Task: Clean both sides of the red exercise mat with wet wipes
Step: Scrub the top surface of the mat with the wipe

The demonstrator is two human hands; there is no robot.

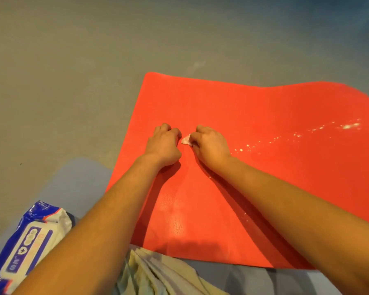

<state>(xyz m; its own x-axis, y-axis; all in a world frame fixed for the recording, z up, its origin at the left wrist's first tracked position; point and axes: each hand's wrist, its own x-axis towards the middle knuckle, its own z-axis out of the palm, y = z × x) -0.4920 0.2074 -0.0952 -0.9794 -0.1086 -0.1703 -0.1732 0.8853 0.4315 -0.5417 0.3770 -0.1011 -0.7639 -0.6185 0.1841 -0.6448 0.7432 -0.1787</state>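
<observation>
Red mat (254,184) on grey floor (73,71) — our right hand (211,145) pinches a crumpled white wipe (185,140); left hand (163,145) fingers curled beside it — perhaps pinching it too.

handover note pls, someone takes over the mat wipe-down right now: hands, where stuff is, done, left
Left hand: fingers curled, resting on the red mat. Can't tell whether it touches the wipe.
Right hand: pinches a small wadded white wipe down on the mat.
Wipes pack: lower left, beside the mat's left end.
Done: a glossy patch near the mat's near edge, possibly wiped already.
Left: a trail of white specks across the mat's right part. Can't tell whether the other side has been cleaned.
</observation>
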